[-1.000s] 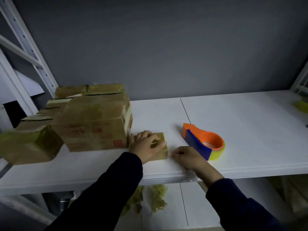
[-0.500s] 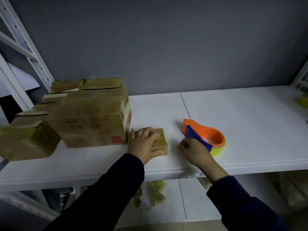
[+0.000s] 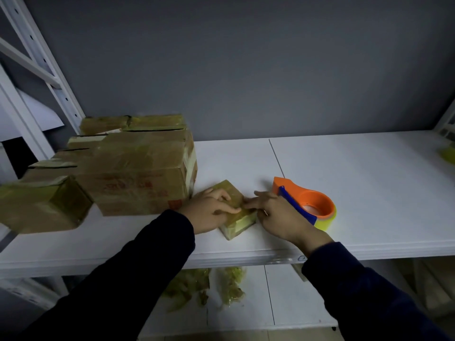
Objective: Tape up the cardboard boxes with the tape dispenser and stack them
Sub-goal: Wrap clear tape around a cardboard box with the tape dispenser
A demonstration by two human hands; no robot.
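Nearby, red print [image 3: 138, 185] blurs unreadably; left hand [image 3: 209, 211] grips small box [image 3: 237, 223], right hand [image 3: 279, 215] presses flat-fingered.

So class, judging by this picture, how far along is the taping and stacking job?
Done: the large boxes at left look taped. In hand: the left hand holds the small box, the right hand presses its top; the tape dispenser lies idle. Left: stacking it.

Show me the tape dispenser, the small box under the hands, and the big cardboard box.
tape dispenser [image 3: 299, 196]: head view, orange body beside the ring.
small box [image 3: 243, 220]: head view, pale side face nearest the camera.
big cardboard box [image 3: 138, 153]: head view, taped top face.
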